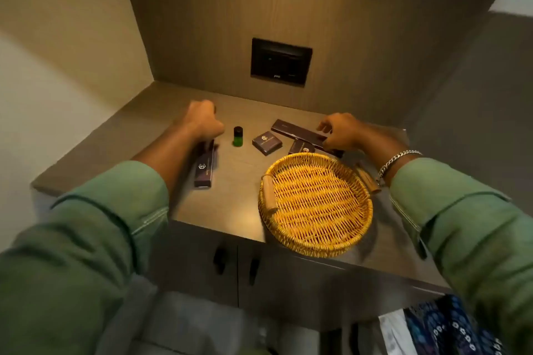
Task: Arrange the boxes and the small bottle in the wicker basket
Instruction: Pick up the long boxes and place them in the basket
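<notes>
From the head view, the person is standing over a brown counter [236,204], and the wicker basket [315,204] is sitting empty at the near right, its rim slightly overhanging the edge. The left hand [203,122] is curling closed around the far end of a long dark box [205,168] lying at the left, while the right hand [344,131] is pinching the right end of another long box [298,132] at the far right, fingers bent over its edge. To my eye, both are just taking hold, so doing this well means gripping each long box firmly near an end, lifting it level, and laying it flat across the weave rather than propped on the rim. Counting: I am seeing two long boxes, a small square box [266,143] between the hands, another small box [301,148] partly tucked under the right-hand long one, and one small green bottle [238,136] standing upright just beside the left hand.
</notes>
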`<state>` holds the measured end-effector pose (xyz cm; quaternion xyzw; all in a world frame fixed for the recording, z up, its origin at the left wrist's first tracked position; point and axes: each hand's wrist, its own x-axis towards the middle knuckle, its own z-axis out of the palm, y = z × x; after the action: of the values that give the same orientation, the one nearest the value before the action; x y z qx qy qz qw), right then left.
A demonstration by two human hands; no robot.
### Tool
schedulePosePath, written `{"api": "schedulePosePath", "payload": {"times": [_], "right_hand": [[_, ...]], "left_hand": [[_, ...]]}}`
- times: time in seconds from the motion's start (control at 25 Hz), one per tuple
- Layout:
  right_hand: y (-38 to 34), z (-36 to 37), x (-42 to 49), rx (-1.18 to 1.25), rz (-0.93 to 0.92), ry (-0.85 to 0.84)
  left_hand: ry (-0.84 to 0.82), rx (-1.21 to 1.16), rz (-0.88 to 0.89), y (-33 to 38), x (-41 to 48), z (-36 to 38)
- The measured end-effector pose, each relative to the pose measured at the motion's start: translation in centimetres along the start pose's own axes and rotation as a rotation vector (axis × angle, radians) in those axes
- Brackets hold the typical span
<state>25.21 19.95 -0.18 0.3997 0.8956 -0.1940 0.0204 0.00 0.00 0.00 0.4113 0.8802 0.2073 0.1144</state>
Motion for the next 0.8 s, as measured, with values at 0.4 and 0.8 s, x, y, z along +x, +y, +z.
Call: {"api": "schedulePosePath", "payload": {"times": [0.4, 0.8], "right_hand": [[0.5, -0.4, 2.6, -0.121, -0.008, -0.006], [-1.4, -3.6, -10.1, 0.194, 0.024, 0.289]], "left_hand": [[-0.031, -0.101, -0.163, -0.9, 3.2, 1.1], [0.175, -0.276, 0.277, 10.1, -4.8, -0.9]]}}
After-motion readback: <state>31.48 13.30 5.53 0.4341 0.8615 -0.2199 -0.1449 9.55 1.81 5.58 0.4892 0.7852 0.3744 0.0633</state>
